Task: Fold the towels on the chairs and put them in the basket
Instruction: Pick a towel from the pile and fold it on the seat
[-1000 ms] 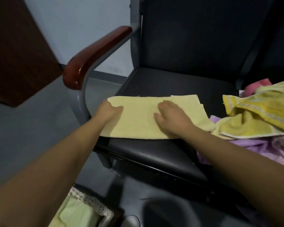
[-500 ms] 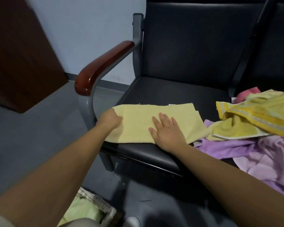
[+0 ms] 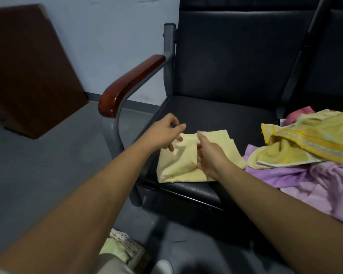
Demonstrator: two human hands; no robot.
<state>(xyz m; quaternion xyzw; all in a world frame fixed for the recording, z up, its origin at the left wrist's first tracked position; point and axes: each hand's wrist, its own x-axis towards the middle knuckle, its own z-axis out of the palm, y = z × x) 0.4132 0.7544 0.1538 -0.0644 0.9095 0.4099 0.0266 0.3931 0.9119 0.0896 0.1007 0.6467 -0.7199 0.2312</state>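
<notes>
A pale yellow towel point(image 3: 178, 167) lies folded on the front left of the black chair seat point(image 3: 216, 113). My left hand point(image 3: 164, 135) hovers over its left part, fingers loosely spread and two fingertips touching the cloth. Standing on its edge, my right hand point(image 3: 206, 155) presses straight fingers into the towel's middle, where the cloth creases. To the right lies a heap of unfolded towels: a yellow striped one point(image 3: 305, 143), a purple one point(image 3: 315, 180) and a pink one point(image 3: 299, 112). The white woven basket point(image 3: 127, 246) stands on the floor at the bottom, under my left arm, with a green towel point(image 3: 113, 251) inside.
The chair's red-brown armrest point(image 3: 131, 84) on a grey metal frame rises just left of my left hand. A dark brown board point(image 3: 28, 72) leans against the wall at the left. Grey floor lies between it and the chair.
The towel's left end has been folded over to the right, so it is shorter. My left hand rose off the edge. My right hand turned from flat onto its side.
</notes>
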